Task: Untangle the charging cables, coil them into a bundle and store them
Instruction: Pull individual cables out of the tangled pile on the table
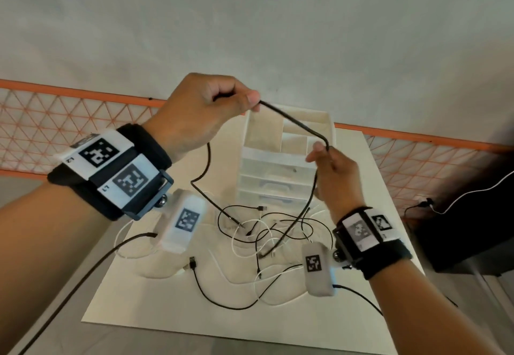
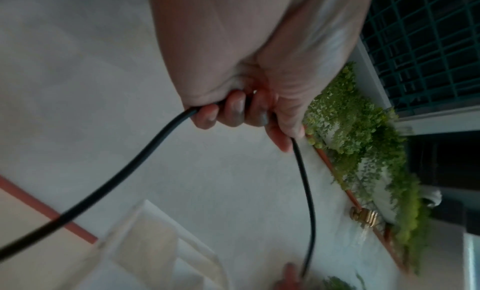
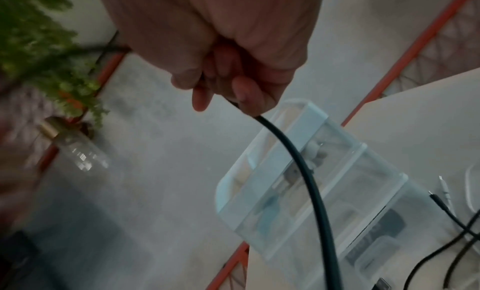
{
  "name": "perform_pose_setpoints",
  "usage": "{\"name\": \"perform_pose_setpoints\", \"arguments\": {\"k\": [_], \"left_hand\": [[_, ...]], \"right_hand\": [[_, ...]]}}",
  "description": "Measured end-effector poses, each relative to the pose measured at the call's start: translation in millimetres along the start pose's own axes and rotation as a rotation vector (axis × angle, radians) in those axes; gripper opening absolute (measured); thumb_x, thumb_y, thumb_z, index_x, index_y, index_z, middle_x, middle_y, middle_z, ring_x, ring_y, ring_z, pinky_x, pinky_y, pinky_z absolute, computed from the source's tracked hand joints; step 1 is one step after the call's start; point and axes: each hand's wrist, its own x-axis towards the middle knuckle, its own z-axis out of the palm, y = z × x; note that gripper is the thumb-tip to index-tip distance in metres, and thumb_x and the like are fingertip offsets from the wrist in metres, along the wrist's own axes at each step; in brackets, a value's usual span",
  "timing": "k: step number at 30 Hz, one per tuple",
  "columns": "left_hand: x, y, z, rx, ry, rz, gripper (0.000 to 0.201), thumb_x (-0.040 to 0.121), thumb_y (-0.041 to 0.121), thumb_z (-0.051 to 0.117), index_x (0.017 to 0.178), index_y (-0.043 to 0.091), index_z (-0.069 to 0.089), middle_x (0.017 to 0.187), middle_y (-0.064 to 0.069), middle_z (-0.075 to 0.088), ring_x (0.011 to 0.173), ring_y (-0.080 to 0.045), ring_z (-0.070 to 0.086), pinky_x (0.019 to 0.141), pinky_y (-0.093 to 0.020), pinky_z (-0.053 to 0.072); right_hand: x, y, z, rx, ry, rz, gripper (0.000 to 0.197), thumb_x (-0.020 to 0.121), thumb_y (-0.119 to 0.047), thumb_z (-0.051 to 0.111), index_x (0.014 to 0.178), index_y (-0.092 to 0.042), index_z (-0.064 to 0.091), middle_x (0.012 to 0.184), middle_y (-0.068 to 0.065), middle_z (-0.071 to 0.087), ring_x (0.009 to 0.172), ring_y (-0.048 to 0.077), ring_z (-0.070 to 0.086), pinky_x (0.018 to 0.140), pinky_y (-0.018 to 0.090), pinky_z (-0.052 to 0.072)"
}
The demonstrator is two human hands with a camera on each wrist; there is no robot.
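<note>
while both hands hover above the bench (image 1: 172, 313), left hand (image 1: 194, 112) and right hand (image 1: 333, 171) each pinch the black cable (image 1: 292, 119), stretched between them, its ends trailing down into the tangle (image 1: 267, 232).

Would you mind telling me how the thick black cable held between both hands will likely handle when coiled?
The thick black cable probably resists: it spans nearly straight between left hand and right hand. It likely keeps kinks, judging by its sharp bends.

Both raised, the left hand (image 1: 203, 109) and right hand (image 1: 335, 176) are curled (thumbs pinching).
</note>
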Motion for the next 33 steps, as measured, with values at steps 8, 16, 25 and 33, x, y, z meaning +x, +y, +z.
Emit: {"name": "perform_pose_setpoints", "arguments": {"k": [8,16,25,33], "left_hand": [[-48.2,-80.5,-9.3,0.233,-0.178,-0.378,0.052,0.084,0.073,0.042,0.078,0.029,0.069,0.076,-0.024,0.052,0.070,-0.020,0.046,0.068,-0.030,0.036],[-97.3,-139.9,-16.0,0.379,-0.411,-0.638,0.056,0.093,0.066,0.039,0.075,0.022,0.068,0.073,-0.001,0.059,0.083,-0.030,0.059,0.070,-0.027,0.037],[-104.3,-146.2,-31.8,0.362,-0.354,-0.573,0.032,0.100,0.039,0.046,0.087,0.028,0.073,0.081,0.006,0.073,0.077,-0.016,0.058,0.075,-0.029,0.045],[-81.0,-102.1,9.0,0.381,-0.296,-0.379,0.023,0.097,0.032,0.056,0.084,0.034,0.075,0.074,0.004,0.073,0.048,-0.006,0.052,0.051,-0.018,0.041]], "right_hand": [[21.8,2.1,-38.2,-0.015,0.199,0.078,0.035,0.095,-0.046,0.047,0.072,-0.026,0.063,0.061,-0.001,0.068,0.044,0.018,0.050,0.049,0.031,0.040],[35.2,12.8,-66.2,-0.266,0.163,0.162,0.027,0.095,-0.048,0.058,0.089,-0.024,0.067,0.076,-0.004,0.072,0.051,0.017,0.062,0.053,0.031,0.047],[65.4,58.3,-78.2,-0.256,-0.061,0.209,0.042,0.100,-0.021,0.054,0.140,-0.025,0.043,0.115,0.001,0.063,0.056,0.026,0.065,0.049,0.032,0.045],[-18.2,-6.0,-13.3,-0.530,-0.483,-0.058,0.067,0.089,-0.032,0.071,0.144,-0.049,0.038,0.070,0.001,0.071,0.059,0.002,0.063,0.060,0.008,0.043]]}}
